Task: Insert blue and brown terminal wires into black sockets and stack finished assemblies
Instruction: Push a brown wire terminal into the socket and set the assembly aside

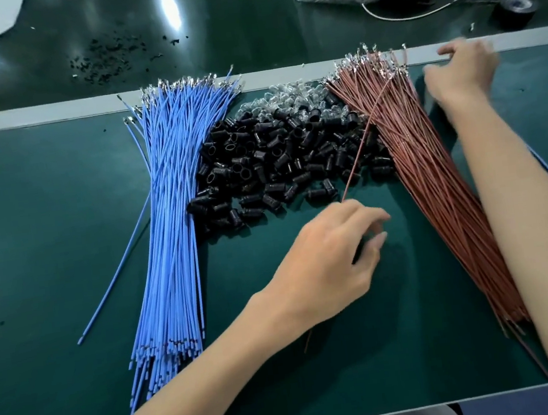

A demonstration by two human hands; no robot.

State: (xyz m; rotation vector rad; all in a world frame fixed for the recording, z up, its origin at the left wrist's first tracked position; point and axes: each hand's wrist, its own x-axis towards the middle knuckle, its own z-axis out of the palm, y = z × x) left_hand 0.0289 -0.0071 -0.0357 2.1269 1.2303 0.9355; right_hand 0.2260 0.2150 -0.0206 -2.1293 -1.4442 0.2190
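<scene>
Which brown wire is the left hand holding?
The single brown wire slanting across the black sockets, held by the left hand; the rest lie in the brown bundle.

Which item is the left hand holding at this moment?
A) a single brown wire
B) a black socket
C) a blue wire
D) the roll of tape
A: the left hand holds a single brown wire, which slants up from its fingers across the pile of black sockets.
</scene>
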